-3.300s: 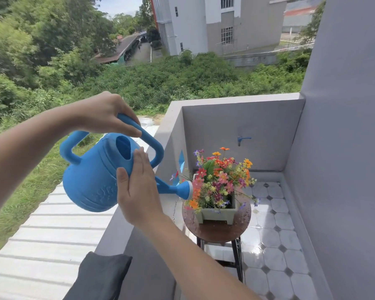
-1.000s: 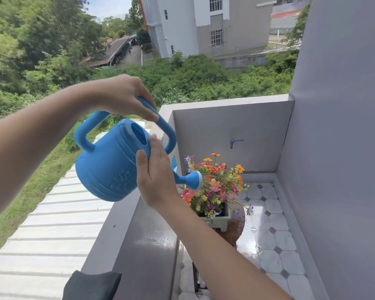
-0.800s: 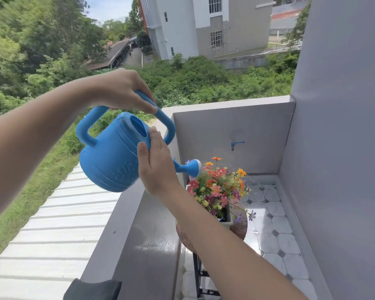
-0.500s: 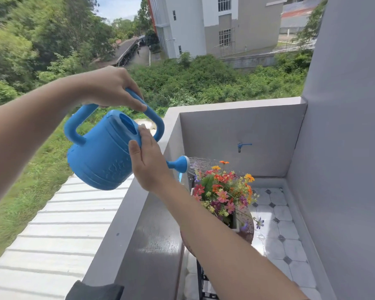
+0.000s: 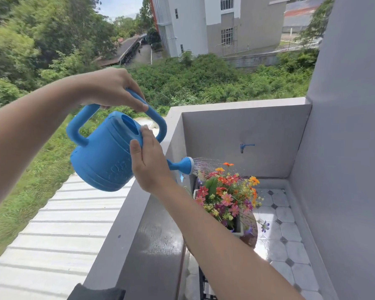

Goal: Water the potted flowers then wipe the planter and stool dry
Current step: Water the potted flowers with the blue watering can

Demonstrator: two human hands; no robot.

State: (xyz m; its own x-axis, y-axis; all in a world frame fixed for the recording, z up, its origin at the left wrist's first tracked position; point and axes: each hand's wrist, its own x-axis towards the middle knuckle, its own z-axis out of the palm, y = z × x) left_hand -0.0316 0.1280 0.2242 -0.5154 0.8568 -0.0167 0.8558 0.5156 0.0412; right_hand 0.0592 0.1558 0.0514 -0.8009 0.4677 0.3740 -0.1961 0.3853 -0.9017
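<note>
**Head view: watering can tipped over the potted flowers**

Head-camera frame, looking forward and down along both forearms on a tiled balcony. The left hand (image 5: 108, 89) is curled closed around the top handle of the blue watering can (image 5: 104, 154), fingers wrapped over the bar and thumb tip pressed against its front end. The right hand (image 5: 149, 161) lies flat against the near side of the can's body, fingers straight and together, thumb spread slightly apart; it steadies the can by contact and does not enclose it. The can is held in the air, tilted spout-down, above the balcony ledge (image 5: 152, 245), whose dark top surface is wet and glistening.

The spout rose (image 5: 187, 165) points right, and a fan of fine water jets (image 5: 206, 164) leaves it and falls on the upper left of the flowers (image 5: 227, 195). These are a mixed bunch of orange, red, pink, yellow and purple blooms, standing in a pale planter (image 5: 238, 228) of which only a corner shows below the foliage. The planter rests on a round brown stool (image 5: 250, 238), mostly hidden behind the right forearm; black legs show lower down.

A blue tap (image 5: 245, 146) projects from the grey back wall. The floor tiles (image 5: 284, 215) are white with dark diamond insets. A dark cloth (image 5: 95, 293) lies on the ledge at the bottom edge.
</note>
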